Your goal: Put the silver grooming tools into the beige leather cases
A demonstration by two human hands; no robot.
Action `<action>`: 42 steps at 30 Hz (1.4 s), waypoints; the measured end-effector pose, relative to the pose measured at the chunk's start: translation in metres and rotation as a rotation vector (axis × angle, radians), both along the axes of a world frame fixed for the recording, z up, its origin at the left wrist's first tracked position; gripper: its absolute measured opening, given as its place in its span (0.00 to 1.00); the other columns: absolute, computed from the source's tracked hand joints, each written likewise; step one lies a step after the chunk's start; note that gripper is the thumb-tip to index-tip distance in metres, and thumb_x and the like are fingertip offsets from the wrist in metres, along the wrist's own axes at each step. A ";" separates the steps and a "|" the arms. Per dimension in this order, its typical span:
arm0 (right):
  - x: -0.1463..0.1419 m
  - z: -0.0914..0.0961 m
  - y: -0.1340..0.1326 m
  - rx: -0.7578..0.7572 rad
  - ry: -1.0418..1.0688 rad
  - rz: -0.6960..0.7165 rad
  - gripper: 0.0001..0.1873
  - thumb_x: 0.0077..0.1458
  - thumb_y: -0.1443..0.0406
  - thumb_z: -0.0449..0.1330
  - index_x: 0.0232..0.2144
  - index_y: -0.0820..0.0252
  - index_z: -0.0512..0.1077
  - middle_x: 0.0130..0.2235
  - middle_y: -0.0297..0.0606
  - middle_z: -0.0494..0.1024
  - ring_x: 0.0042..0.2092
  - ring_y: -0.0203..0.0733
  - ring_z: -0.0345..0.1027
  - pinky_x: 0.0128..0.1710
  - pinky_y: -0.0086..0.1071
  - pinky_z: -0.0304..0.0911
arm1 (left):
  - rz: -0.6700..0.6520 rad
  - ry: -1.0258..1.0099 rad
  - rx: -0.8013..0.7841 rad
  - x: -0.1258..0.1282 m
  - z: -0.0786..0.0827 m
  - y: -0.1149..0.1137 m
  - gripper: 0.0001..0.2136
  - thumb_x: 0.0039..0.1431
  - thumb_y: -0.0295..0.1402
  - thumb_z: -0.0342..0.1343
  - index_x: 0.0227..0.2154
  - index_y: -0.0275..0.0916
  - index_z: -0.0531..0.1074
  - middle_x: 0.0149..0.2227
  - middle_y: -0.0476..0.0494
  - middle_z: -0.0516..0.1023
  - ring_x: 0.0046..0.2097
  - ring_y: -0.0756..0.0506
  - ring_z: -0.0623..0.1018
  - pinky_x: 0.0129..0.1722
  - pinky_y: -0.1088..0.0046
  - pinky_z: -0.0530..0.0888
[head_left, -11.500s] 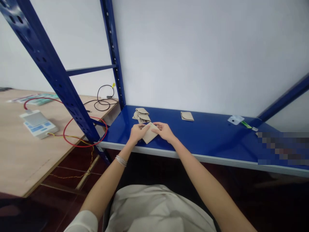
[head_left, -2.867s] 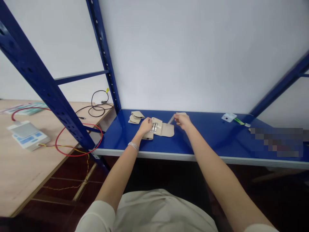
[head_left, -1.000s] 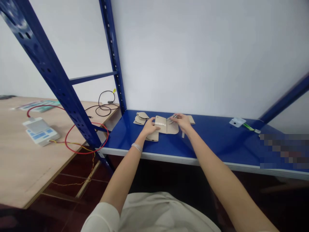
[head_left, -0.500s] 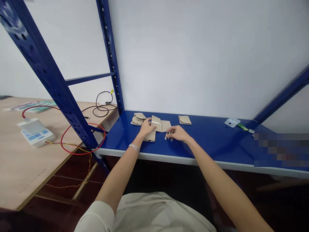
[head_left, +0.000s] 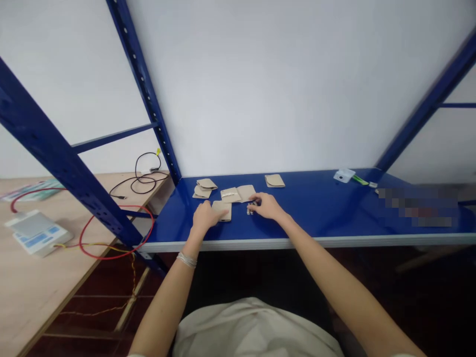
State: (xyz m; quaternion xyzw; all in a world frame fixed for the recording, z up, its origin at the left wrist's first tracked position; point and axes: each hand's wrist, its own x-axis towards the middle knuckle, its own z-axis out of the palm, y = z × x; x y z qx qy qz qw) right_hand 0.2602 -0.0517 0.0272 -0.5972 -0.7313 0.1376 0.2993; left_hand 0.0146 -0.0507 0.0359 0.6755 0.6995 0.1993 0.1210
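Person at a blue steel shelf [head_left: 308, 218], both bare hands on it, near its front edge. Left hand [head_left: 206, 218] sits on a small beige pouch [head_left: 223, 210], the pouch at the hand's 3 o'clock; left fingers [head_left: 218, 213] lie flat and slightly spread over the pouch's left edge, touching it. Right hand [head_left: 266, 207] is at about 3 o'clock from the pouch, well clear of it, palm down. Right fingers [head_left: 255, 201] are bunched and curve down to a few small metal pieces [head_left: 250, 210] at the hand's 9 o'clock. The pieces are too small to identify, and whether the fingers are pinching them I cannot tell.

An opened beige folder [head_left: 237, 194] with a metal strip [head_left: 228, 195] lies flat at 12 o'clock from the pouch, just behind it. A stack of beige pouches [head_left: 204, 188] sits at the left hand's 12 o'clock, and 1 loose beige pouch [head_left: 274, 180] at the right hand's 12 o'clock. Further along the shelf, at about 2 o'clock from the right hand, lies a white tag [head_left: 344, 175] beside a green strip [head_left: 360, 180]. At 9 o'clock from the shelf, a digital scale [head_left: 35, 232] with a red wire [head_left: 84, 238] sits on a wooden tabletop [head_left: 37, 282].
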 end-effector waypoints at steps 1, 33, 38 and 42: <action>-0.001 -0.001 -0.001 0.031 0.006 -0.021 0.16 0.50 0.61 0.66 0.42 0.61 0.77 0.42 0.43 0.77 0.44 0.45 0.71 0.47 0.36 0.63 | -0.013 -0.020 -0.013 -0.001 -0.001 -0.002 0.35 0.44 0.55 0.61 0.49 0.32 0.69 0.47 0.27 0.76 0.51 0.32 0.75 0.46 0.66 0.68; -0.124 0.002 -0.008 0.252 0.415 -0.233 0.19 0.63 0.60 0.46 0.24 0.59 0.69 0.23 0.38 0.72 0.27 0.39 0.64 0.30 0.30 0.54 | -0.029 -0.894 -0.090 -0.014 0.000 -0.011 0.11 0.57 0.34 0.52 0.26 0.32 0.73 0.18 0.46 0.71 0.18 0.49 0.70 0.14 0.77 0.66; -0.108 0.002 -0.012 0.211 0.468 -0.434 0.15 0.57 0.68 0.49 0.43 0.65 0.72 0.37 0.45 0.77 0.40 0.46 0.69 0.41 0.34 0.61 | 0.066 -1.205 -0.080 -0.012 -0.011 0.003 0.07 0.55 0.27 0.50 0.26 0.32 0.72 0.19 0.45 0.73 0.22 0.48 0.74 0.20 0.74 0.73; -0.095 -0.002 -0.019 0.365 0.228 -0.287 0.25 0.48 0.75 0.53 0.50 0.65 0.69 0.50 0.51 0.71 0.53 0.52 0.63 0.55 0.43 0.57 | 0.059 -1.250 0.021 -0.016 -0.012 0.006 0.07 0.55 0.29 0.52 0.29 0.31 0.73 0.20 0.47 0.73 0.21 0.48 0.73 0.19 0.74 0.73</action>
